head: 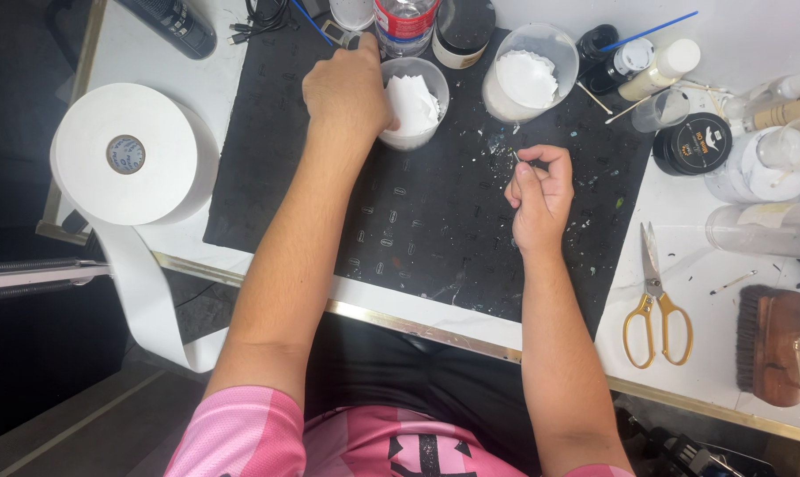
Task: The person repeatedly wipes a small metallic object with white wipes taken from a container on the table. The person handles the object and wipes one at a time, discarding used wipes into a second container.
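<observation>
My left hand (347,88) reaches forward over the black mat (276,168), its fingers curled at the rim of a clear plastic cup (415,99) stuffed with white paper; what the fingertips grip is hidden. My right hand (539,196) hovers above the mat's middle with thumb and fingers pinched on a thin small stick (516,156) that barely shows. A second, larger clear cup (529,72) with white pads stands behind it.
A big roll of white paper (128,155) lies at the left with its strip hanging off the table. Yellow-handled scissors (654,305), a wooden brush (771,344), a black jar (693,144), several bottles (674,64) and a clear bottle (762,230) crowd the right side.
</observation>
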